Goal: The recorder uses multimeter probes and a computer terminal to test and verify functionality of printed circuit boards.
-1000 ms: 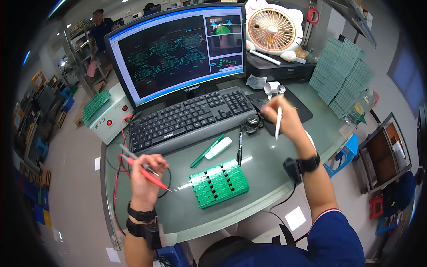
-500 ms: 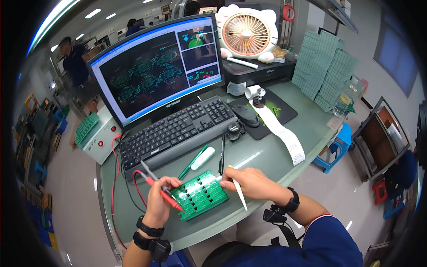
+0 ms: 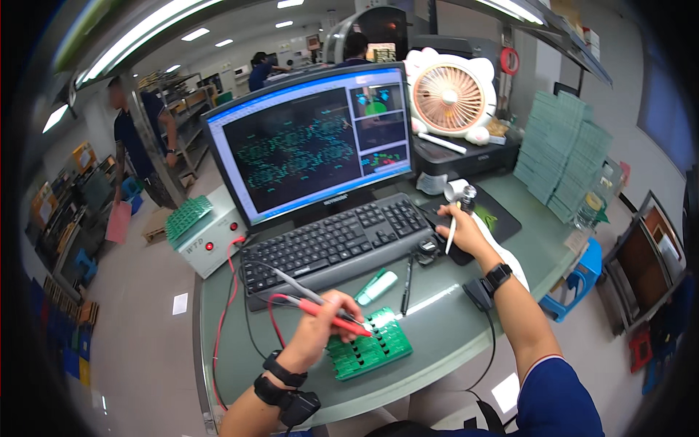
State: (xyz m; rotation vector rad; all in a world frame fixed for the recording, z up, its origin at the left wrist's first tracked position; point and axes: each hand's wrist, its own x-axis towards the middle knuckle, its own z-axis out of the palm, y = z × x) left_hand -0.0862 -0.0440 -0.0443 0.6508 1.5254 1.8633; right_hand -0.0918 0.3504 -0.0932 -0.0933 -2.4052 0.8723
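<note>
My left hand (image 3: 326,329) closes round a red test probe (image 3: 312,307) and a grey-and-black probe (image 3: 297,288), their tips over the board. Under it a green circuit board panel (image 3: 389,349) with rows of black slots lies on the bench near its front edge. My right hand (image 3: 467,231) is closed on a slim white stick-like tool (image 3: 451,237), pointing down. That hand is at the dark computer mouse, mostly hidden; whether it touches it I cannot tell. Behind the board lie a green-and-white bottle (image 3: 377,288) and a black pen (image 3: 406,288).
A keyboard (image 3: 335,240) stands before the monitor (image 3: 291,149). A red lead runs to a grey box (image 3: 211,244) at left. Stacked green boards (image 3: 553,153), a bottle (image 3: 593,204) and a cat-shaped fan (image 3: 448,95) stand behind. A person (image 3: 138,138) stands far left.
My right hand has moved from the board's right side, away and to the right, to the mouse, still with the white tool. My left hand with the probes has shifted over the board. The view has turned.
</note>
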